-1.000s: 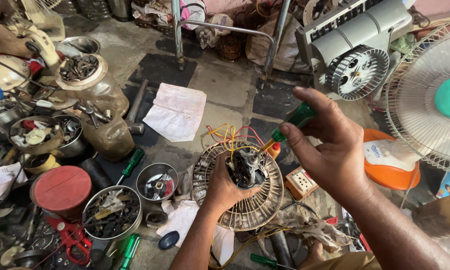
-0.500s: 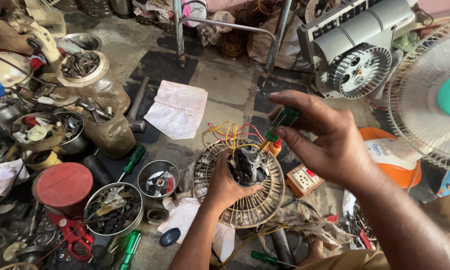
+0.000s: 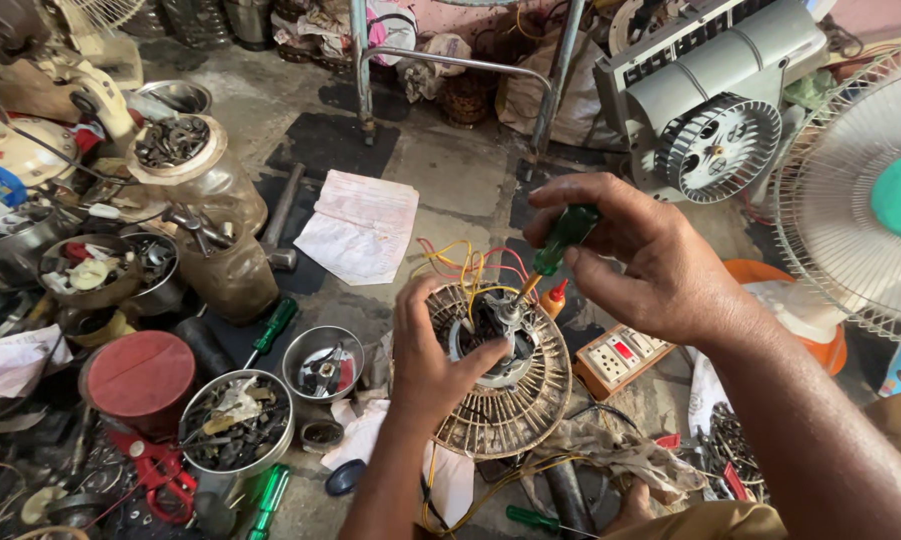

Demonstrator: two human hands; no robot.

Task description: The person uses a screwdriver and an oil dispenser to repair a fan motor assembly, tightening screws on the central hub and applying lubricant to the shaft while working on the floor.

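Gripped in the right hand (image 3: 660, 265) is a green-handled screwdriver (image 3: 562, 238), fingers and thumb curled tight around the handle, its shaft angled down toward the motor (image 3: 495, 325) at the middle of a round wire fan guard (image 3: 515, 400). The left hand (image 3: 430, 365) clasps that guard from its left side — thumb laid across the motor housing, fingers tucked behind the wires and out of sight. Red and yellow wires (image 3: 465, 265) loop up from the motor just behind it. The guard is held up above the cluttered floor, close in front of the person, with a switch-and-socket box (image 3: 620, 355) just to its right.

Left of the left hand stand several containers. A small steel bowl (image 3: 322, 363) holds a few dark metal bits and something red. Beside it, a larger steel bowl (image 3: 236, 420) is filled with dark scrap parts and a pale crumpled piece. A red round lid (image 3: 140, 372) covers a tin — its contents hidden. Farther back, a clear jar (image 3: 205, 190) carries a dish of nuts or washers on top, and two more steel bowls (image 3: 105, 270) hold mixed odds and ends. A folded paper (image 3: 360, 225) lies on the floor behind.
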